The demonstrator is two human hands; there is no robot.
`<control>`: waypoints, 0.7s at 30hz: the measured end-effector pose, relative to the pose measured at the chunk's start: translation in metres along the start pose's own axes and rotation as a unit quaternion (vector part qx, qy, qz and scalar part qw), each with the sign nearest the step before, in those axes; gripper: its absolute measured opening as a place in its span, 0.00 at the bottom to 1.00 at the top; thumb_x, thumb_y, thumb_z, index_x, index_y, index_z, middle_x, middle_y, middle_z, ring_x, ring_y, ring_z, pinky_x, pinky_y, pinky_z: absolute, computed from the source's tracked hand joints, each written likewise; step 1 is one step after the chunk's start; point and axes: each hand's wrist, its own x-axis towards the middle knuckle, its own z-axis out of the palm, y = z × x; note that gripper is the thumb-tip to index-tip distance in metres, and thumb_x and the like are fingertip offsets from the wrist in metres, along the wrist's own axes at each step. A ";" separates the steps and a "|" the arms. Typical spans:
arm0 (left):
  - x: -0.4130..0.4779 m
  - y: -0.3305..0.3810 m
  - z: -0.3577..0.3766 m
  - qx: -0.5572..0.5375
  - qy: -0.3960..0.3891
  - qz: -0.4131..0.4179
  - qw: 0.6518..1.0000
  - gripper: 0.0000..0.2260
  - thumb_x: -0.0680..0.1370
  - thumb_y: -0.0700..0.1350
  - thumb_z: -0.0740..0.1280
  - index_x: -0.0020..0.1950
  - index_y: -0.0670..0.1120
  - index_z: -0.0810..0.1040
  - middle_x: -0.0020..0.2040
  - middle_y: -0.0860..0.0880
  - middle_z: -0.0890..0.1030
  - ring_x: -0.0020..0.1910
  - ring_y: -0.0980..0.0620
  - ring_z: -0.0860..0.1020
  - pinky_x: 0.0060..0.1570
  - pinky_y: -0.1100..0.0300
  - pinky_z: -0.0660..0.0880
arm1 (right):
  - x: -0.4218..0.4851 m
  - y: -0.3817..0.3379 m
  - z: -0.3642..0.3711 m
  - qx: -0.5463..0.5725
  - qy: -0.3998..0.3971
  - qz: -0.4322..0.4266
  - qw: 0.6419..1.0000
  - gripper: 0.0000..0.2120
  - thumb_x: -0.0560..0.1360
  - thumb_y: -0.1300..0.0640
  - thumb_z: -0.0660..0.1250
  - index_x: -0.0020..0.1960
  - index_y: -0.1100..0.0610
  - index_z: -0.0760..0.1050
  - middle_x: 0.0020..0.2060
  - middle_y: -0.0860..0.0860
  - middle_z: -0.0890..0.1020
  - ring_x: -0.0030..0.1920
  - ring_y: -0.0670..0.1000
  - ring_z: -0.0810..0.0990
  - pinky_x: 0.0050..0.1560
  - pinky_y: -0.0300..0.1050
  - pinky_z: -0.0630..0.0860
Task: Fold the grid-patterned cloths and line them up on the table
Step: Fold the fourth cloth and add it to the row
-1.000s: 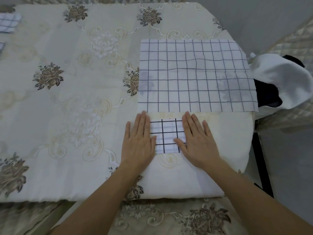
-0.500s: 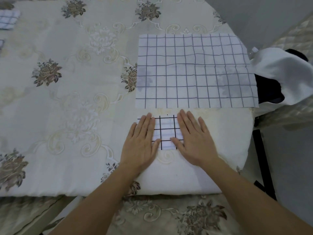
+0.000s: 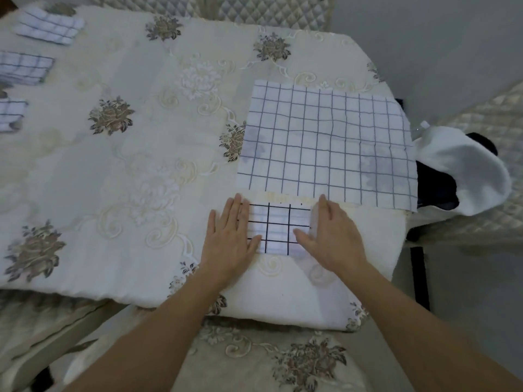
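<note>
I'm pressing the folded cloth (image 3: 278,229) down on the bench (image 3: 127,171), just in front of the big cloth (image 3: 325,148). Neither grip is clamping anything: the left hand (image 3: 229,236) and right hand (image 3: 334,236) are lying flat, fingers straight, on its two side edges. I'm judging this to be the smoothing that finishes a fold. The next move is asking for a pinch on the packet and a carry well left of the big cloth, to the row (image 3: 24,67) of three.
</note>
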 end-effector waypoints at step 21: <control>-0.034 0.137 -0.021 -0.630 0.152 -0.564 0.512 0.14 0.79 0.44 0.64 0.64 0.47 0.72 0.46 0.55 0.78 0.52 0.45 0.82 0.59 0.45 0.78 | 0.104 -0.038 -0.028 0.064 -0.187 -0.233 0.952 0.16 0.76 0.45 0.71 0.54 0.56 0.75 0.46 0.50 0.80 0.47 0.52 0.78 0.48 0.48 0.77</control>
